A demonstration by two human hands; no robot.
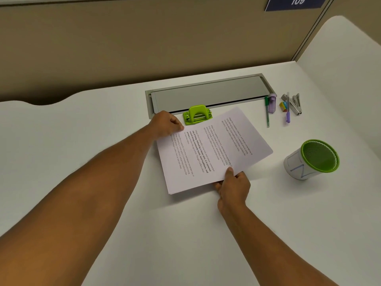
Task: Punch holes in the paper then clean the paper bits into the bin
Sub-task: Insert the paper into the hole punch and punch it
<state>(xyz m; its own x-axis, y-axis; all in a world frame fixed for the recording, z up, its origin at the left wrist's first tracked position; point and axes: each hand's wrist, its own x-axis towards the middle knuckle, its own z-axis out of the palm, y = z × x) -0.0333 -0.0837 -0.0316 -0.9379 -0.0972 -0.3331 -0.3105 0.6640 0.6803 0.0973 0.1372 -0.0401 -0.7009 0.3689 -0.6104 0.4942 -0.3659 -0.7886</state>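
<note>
White printed paper stack [212, 149], edges slightly fanned; far edge touching green punch [197, 116]

Your left hand [167, 123] pinches the printed paper stack's [212, 149] far-left corner | your right hand [232, 185] grips its near edge, thumb on top | the stack's far edge sits at the green hole punch [197, 116] | the green-rimmed bin [312, 159] stands apart on the white desk [103, 124], right | pens [267, 112] and a stapler [295, 103] lie beyond it.
</note>
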